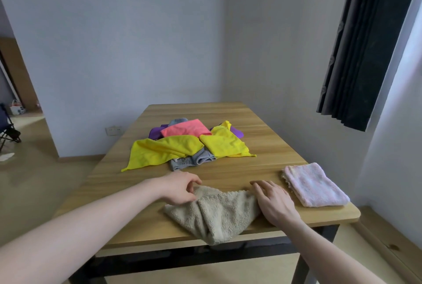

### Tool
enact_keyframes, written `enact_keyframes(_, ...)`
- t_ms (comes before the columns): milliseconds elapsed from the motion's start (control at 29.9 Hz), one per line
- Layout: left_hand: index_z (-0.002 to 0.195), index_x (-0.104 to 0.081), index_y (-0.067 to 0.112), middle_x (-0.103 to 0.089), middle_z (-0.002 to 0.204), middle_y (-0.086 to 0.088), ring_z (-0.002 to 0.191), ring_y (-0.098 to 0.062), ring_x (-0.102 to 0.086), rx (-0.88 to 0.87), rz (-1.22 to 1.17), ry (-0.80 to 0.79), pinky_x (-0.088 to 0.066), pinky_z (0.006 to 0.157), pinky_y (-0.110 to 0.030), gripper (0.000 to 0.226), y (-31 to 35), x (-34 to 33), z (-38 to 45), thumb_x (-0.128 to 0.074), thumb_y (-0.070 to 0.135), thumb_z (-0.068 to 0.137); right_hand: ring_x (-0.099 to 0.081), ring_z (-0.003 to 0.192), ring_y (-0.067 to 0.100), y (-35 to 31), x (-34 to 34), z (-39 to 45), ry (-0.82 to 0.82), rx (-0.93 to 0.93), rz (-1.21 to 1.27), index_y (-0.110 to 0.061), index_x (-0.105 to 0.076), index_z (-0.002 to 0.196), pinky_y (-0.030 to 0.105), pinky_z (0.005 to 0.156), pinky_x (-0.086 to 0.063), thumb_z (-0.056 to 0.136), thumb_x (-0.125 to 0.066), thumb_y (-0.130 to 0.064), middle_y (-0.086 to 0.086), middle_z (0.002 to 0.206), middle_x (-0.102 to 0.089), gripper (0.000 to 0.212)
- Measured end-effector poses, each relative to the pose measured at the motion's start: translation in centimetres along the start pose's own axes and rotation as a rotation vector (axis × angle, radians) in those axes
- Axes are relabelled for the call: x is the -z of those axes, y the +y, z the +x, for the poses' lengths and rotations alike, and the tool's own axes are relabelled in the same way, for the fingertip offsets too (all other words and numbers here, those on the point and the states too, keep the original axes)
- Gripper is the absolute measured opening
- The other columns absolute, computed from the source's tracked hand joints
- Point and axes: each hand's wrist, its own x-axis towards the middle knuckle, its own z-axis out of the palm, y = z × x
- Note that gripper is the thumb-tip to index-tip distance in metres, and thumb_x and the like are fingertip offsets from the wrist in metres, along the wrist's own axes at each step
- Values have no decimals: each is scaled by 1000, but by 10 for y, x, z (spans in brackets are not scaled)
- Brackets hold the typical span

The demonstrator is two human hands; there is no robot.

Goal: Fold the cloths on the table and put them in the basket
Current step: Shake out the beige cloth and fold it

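My left hand (180,189) pinches the beige cloth's (217,213) far-left corner with curled fingers, my right hand (272,201) lies spread flat on its right edge — the cloth drapes over the worktop's (269,146) near edge.

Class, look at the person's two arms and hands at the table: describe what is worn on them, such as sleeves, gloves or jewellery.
Both forearms are bare as far as the picture shows; no sleeve edge comes into view. The left hand and the right hand wear no gloves. No watch, bracelet or ring shows on either wrist or on the fingers that are visible.
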Motion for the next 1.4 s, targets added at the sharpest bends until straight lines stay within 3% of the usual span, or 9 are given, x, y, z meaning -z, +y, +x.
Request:
enact_keyframes(100, 140, -54, 28, -61, 88, 15, 87, -10, -58, 6, 22, -11, -47, 82, -27, 45, -2, -7, 3, -61, 35, 96, -57, 116, 10, -5, 6, -5, -19, 5, 71, -36, -72, 117, 38, 103, -42, 102, -33, -64, -20, 119, -65, 50)
enact_keyframes(201, 108, -68, 34, -61, 79, 16, 75, -6, -56, 37, 29, 106, -48, 73, -28, 16, -5, -13, 5, -66, 35, 92, -60, 104, 1, -6, 10, -6, -49, 50, 71, -44, -76, 97, 33, 96, -48, 87, -54, -73, -25, 108, -68, 37)
enact_keyframes(334, 78, -74, 34, -67, 73, 18, 73, 1, -61, 47, -58, 226, -53, 71, -23, 8, -5, -6, 4, -79, 40, 80, -63, 94, 1, -11, 14, -3, -100, 34, 103, -37, -79, 82, 27, 86, -52, 83, -76, -45, -20, 95, -72, 8)
enact_keyframes(468, 73, -80, 35, -71, 67, 23, 71, 6, -64, 26, -204, 315, -50, 66, -16, 10, -5, 20, -4, -84, 42, 77, -64, 93, 1, -21, 21, 2, -82, 53, 71, -36, -72, 84, 30, 91, -54, 88, -73, -31, -18, 92, -73, 7)
enact_keyframes(568, 66, -76, 37, -72, 72, 16, 73, -1, -64, 4, -258, 424, -52, 69, -23, 15, 0, 41, -15, -83, 39, 79, -62, 101, 0, -36, 30, 3, -155, 84, 116, -40, -64, 113, 28, 92, -54, 91, -73, -35, -22, 108, -68, 24)
enact_keyframes(702, 68, -69, 37, -67, 78, 15, 77, -3, -59, -33, -169, 397, -48, 71, -24, 18, 11, 49, -25, -78, 38, 83, -58, 113, 9, -61, 22, -4, -372, 89, -32, -38, -53, 142, 26, 94, -47, 95, -63, -46, -16, 128, -62, 49)
enact_keyframes(836, 88, -72, 37, -69, 93, 9, 89, -13, -65, 37, -90, 277, -55, 84, -32, 4, 19, 27, -32, -70, 33, 87, -64, 95, 10, -72, 13, -8, -241, 153, -215, -29, -73, 111, 27, 83, -56, 89, -67, -37, -11, 107, -72, 24)
enact_keyframes(1070, 150, -44, 34, -41, 157, 4, 142, -20, -41, 41, -25, 127, -34, 115, -35, 55, 25, 0, -10, -61, 28, 98, -64, 82, 5, -98, 48, -2, -38, 259, -131, -27, -77, 89, 24, 73, -53, 89, -73, -28, -13, 89, -72, 5)
enact_keyframes(1404, 124, -60, 35, -64, 127, 6, 117, -19, -60, 79, 113, 126, -51, 95, -36, 38, 22, -8, 8, -72, 39, 88, -56, 125, 18, -65, 26, -8, -314, 88, -317, -21, -56, 142, 33, 103, -47, 95, -60, -51, -5, 135, -63, 56)
